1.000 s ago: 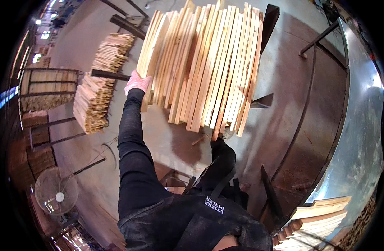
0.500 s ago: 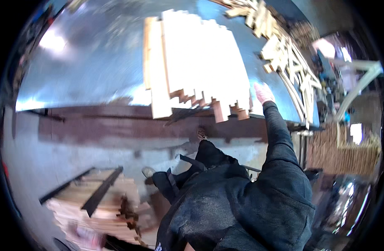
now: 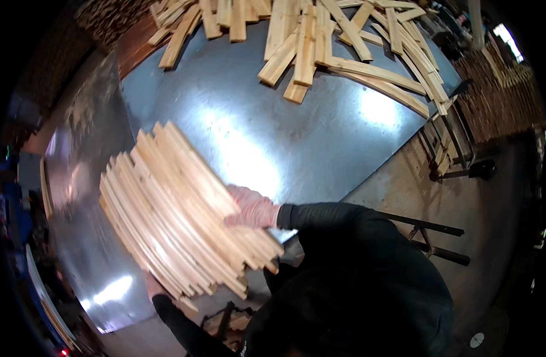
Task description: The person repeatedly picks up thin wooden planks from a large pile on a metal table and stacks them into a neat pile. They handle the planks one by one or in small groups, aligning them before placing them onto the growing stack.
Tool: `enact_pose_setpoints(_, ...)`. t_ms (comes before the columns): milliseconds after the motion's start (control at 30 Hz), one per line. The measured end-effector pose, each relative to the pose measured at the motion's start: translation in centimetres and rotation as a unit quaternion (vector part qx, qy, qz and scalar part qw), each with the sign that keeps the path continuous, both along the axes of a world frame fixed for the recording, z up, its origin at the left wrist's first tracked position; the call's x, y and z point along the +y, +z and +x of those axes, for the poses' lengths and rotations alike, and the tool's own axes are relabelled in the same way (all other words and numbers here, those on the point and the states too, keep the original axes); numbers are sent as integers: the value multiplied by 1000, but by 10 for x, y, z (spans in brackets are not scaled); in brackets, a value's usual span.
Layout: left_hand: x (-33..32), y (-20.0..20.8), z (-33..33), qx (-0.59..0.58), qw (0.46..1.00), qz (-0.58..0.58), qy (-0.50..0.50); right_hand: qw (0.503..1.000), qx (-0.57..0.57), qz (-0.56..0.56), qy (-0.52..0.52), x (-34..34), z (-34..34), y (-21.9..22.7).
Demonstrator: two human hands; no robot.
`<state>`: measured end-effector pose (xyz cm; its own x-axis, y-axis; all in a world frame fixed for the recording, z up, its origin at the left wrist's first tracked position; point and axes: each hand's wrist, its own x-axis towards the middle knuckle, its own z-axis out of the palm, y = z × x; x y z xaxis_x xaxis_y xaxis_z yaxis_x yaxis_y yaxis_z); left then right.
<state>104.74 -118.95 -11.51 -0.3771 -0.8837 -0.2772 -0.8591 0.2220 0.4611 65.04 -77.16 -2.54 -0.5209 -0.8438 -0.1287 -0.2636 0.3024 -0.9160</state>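
Observation:
A broad row of pale wooden boards [image 3: 172,208], packed side by side with uneven ends, lies slanted at the near edge of the metal-topped table [image 3: 320,143]. My right hand [image 3: 253,207], in a pinkish striped glove, grips the row's right side, its fingertips hidden against the boards. At the lower left side of the same row is my left hand [image 3: 154,285], pressed to the outermost boards. Most of its fingers are out of sight behind the wood. One board on the right side sits higher than those beside it.
Several loose boards [image 3: 306,47] lie crossed along the table's far side and right corner. Below the near edge, partly behind my left arm, is a stack of wood [image 3: 228,327]. A metal frame [image 3: 430,238] stands to the right; stacked timber [image 3: 499,95] rises beyond it.
My view has turned, so the row now shows slanted at the left. My left hand has come up from the lower wood stack to the row's left side. My right hand has closed on its right side.

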Motion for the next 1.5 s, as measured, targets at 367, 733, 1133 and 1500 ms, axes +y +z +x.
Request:
enact_pose_setpoints(367, -13, 88, -53, -273, 935, -184, 130, 962, 102, 85, 238, -67, 33, -1)
enact_pose_setpoints(733, -34, 98, -96, -100, 870, -453, 169, 859, 329, 256, -299, 222, -364, 53)
enact_pose_setpoints(1133, 520, 92, -723, 413, 819, 394, -57, 973, -90, 45, -207, 251, -443, 55)
enact_pose_setpoints(1500, 579, 114, -710, 155, 925, 334, -99, 869, 409, 243, 132, 381, -639, 7)
